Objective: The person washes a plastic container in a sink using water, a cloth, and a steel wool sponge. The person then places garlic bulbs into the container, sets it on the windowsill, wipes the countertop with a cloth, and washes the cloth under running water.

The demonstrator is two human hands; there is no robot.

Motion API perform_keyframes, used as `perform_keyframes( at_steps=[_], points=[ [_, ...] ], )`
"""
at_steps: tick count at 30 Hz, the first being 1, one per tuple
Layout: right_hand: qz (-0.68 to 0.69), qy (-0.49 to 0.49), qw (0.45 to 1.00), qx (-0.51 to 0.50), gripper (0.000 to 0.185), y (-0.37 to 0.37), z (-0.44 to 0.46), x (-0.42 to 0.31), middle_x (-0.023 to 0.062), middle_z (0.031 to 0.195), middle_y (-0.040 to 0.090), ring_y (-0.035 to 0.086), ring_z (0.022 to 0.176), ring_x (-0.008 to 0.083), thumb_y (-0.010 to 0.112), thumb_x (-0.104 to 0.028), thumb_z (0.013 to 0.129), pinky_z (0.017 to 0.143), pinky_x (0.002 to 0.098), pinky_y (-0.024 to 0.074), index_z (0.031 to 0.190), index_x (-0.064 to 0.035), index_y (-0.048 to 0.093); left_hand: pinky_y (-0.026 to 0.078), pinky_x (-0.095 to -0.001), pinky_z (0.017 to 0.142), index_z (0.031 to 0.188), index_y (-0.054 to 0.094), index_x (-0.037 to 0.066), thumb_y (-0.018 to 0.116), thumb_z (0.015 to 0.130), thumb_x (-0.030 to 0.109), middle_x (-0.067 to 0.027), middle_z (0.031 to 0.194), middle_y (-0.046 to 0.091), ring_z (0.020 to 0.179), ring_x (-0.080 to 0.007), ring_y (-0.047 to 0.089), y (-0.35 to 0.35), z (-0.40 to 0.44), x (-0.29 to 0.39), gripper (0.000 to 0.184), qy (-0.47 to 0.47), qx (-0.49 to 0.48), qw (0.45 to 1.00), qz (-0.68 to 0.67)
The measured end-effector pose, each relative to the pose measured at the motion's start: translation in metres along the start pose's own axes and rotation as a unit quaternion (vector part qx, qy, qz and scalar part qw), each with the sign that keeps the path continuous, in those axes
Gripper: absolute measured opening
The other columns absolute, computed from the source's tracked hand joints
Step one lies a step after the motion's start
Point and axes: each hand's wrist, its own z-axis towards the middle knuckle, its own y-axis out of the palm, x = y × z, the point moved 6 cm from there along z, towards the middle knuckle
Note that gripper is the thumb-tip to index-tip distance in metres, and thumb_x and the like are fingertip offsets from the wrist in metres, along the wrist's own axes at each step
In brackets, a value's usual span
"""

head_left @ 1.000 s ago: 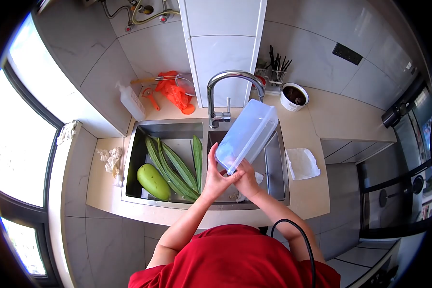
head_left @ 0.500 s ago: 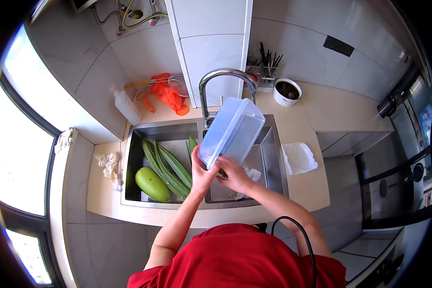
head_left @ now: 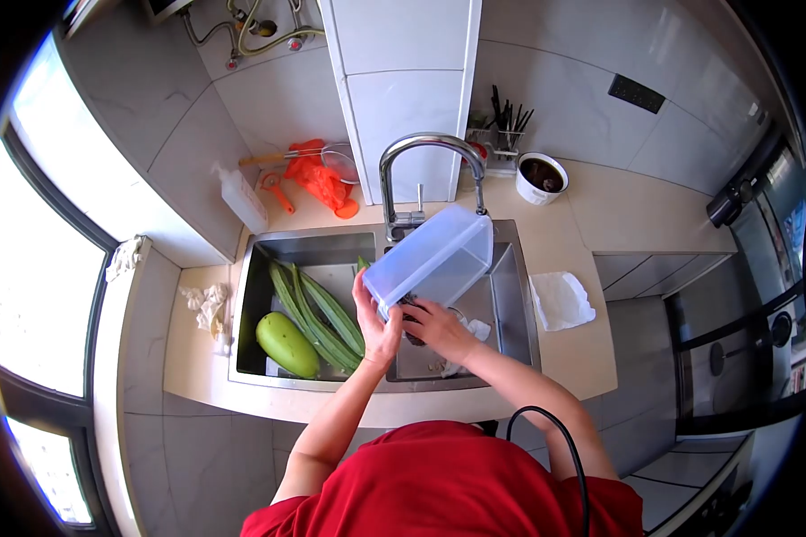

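Observation:
Over the right basin (head_left: 508,309), a translucent plastic container (head_left: 434,255) is tilted with its near end low. My left hand (head_left: 378,327) grips that near end, thumb and fingers around its left corner. My right hand (head_left: 437,329) is at the container's lower edge, its fingers curled against something dark that is mostly hidden beneath them. White crumpled scraps (head_left: 477,330) and small bits lie in the basin below. In the left basin (head_left: 249,309) lie a green oval gourd (head_left: 287,345) and several long ridged green gourds (head_left: 318,318).
A curved faucet (head_left: 427,140) rises behind the container. Behind the sink are a white bottle (head_left: 243,199), a red bag (head_left: 319,179) and a strainer (head_left: 338,163). To the right stand a white bowl (head_left: 541,179) with dark contents and a white paper sheet (head_left: 561,301).
The container has moved left and down towards me and is tilted further over. My right hand has shifted along its lower edge, and something dark now shows by its fingers.

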Motion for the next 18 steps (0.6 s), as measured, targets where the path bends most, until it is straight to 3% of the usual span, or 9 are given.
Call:
perform_keyframes(
  at_steps=[1, 4, 5, 7, 9, 10, 12, 16, 18],
  points=[
    [-0.003, -0.007, 1.000, -0.016, 0.021, 0.005, -0.004, 0.010, 0.0054, 0.119, 0.052, 0.048, 0.112, 0.0270, 0.054, -0.016, 0.078, 0.091, 0.0373, 0.0435, 0.099, -0.0133, 0.058, 0.031, -0.0378, 0.101, 0.137, 0.023, 0.000, 0.057, 0.077, 0.016, -0.0177, 0.125, 0.041, 0.117, -0.0279, 0.043, -0.002, -0.001, 0.003, 0.071, 0.017, 0.021, 0.999, 0.028],
    [-0.016, 0.012, 0.999, -0.042, 0.020, -0.012, -0.026, 0.045, 0.0050, 0.121, 0.053, 0.048, 0.113, 0.0278, 0.054, -0.013, 0.078, 0.091, 0.0373, 0.0438, 0.098, -0.0113, 0.059, 0.034, -0.0387, 0.098, 0.136, 0.029, 0.000, 0.056, 0.081, 0.033, -0.0189, 0.121, 0.044, 0.112, -0.0310, 0.045, -0.013, 0.003, 0.002, 0.069, 0.065, 0.002, 0.990, 0.127],
    [0.006, 0.049, 0.998, -0.036, 0.024, -0.023, -0.035, 0.059, 0.0053, 0.119, 0.055, 0.049, 0.111, 0.0283, 0.057, -0.008, 0.075, 0.090, 0.0375, 0.0446, 0.099, -0.0103, 0.059, 0.036, -0.0403, 0.093, 0.135, 0.032, 0.002, 0.050, 0.082, 0.048, -0.0204, 0.118, 0.046, 0.105, -0.0345, 0.047, -0.014, 0.005, 0.010, 0.072, 0.082, 0.006, 0.983, 0.166],
    [0.029, 0.086, 0.995, -0.029, 0.028, -0.041, -0.035, 0.063, 0.0055, 0.116, 0.056, 0.051, 0.109, 0.0289, 0.060, -0.003, 0.072, 0.088, 0.0376, 0.0455, 0.100, -0.0093, 0.058, 0.037, -0.0408, 0.091, 0.136, 0.032, 0.002, 0.049, 0.083, 0.049, -0.0205, 0.117, 0.046, 0.102, -0.0350, 0.048, -0.020, 0.014, 0.006, 0.072, 0.091, 0.015, 0.979, 0.184],
    [0.090, 0.154, 0.980, 0.088, 0.041, -0.083, -0.029, 0.063, 0.0074, 0.113, 0.058, 0.054, 0.103, 0.0305, 0.064, 0.008, 0.062, 0.086, 0.0376, 0.0467, 0.101, -0.0071, 0.058, 0.038, -0.0416, 0.090, 0.136, 0.032, 0.004, 0.046, 0.083, 0.050, -0.0201, 0.116, 0.047, 0.099, -0.0363, 0.048, -0.021, 0.016, 0.009, 0.072, 0.103, 0.021, 0.971, 0.216],
    [0.091, 0.155, 0.980, 0.087, 0.041, -0.093, -0.022, 0.058, 0.0074, 0.113, 0.058, 0.054, 0.103, 0.0305, 0.064, 0.008, 0.062, 0.086, 0.0376, 0.0467, 0.101, -0.0071, 0.058, 0.038, -0.0416, 0.090, 0.136, 0.032, 0.004, 0.046, 0.083, 0.050, -0.0201, 0.116, 0.047, 0.099, -0.0363, 0.048, -0.020, 0.016, 0.005, 0.072, 0.102, 0.021, 0.971, 0.216],
    [0.080, 0.190, 0.945, 0.256, 0.050, -0.126, -0.012, 0.054, 0.0092, 0.111, 0.058, 0.055, 0.102, 0.0306, 0.067, 0.012, 0.055, 0.086, 0.0382, 0.0465, 0.100, -0.0065, 0.057, 0.037, -0.0425, 0.090, 0.136, 0.032, 0.004, 0.047, 0.082, 0.045, -0.0203, 0.115, 0.047, 0.100, -0.0364, 0.048, -0.016, 0.016, -0.002, 0.069, 0.102, 0.023, 0.973, 0.205],
    [0.062, 0.164, 0.954, 0.245, 0.046, -0.119, 0.010, 0.039, 0.0091, 0.113, 0.058, 0.054, 0.105, 0.0293, 0.066, 0.009, 0.059, 0.088, 0.0369, 0.0455, 0.101, -0.0079, 0.059, 0.037, -0.0425, 0.092, 0.135, 0.033, 0.004, 0.047, 0.080, 0.035, -0.0206, 0.114, 0.048, 0.103, -0.0363, 0.048, 0.006, 0.017, 0.005, 0.065, 0.092, -0.018, 0.970, 0.222],
    [-0.028, 0.074, 0.984, 0.162, 0.039, -0.087, 0.019, 0.015, 0.0078, 0.116, 0.057, 0.053, 0.109, 0.0262, 0.062, 0.005, 0.065, 0.090, 0.0360, 0.0442, 0.101, -0.0096, 0.060, 0.036, -0.0421, 0.094, 0.134, 0.035, 0.004, 0.049, 0.076, 0.023, -0.0204, 0.114, 0.049, 0.105, -0.0362, 0.048, 0.010, 0.017, 0.002, 0.062, 0.060, -0.002, 0.976, 0.210]
  ],
)
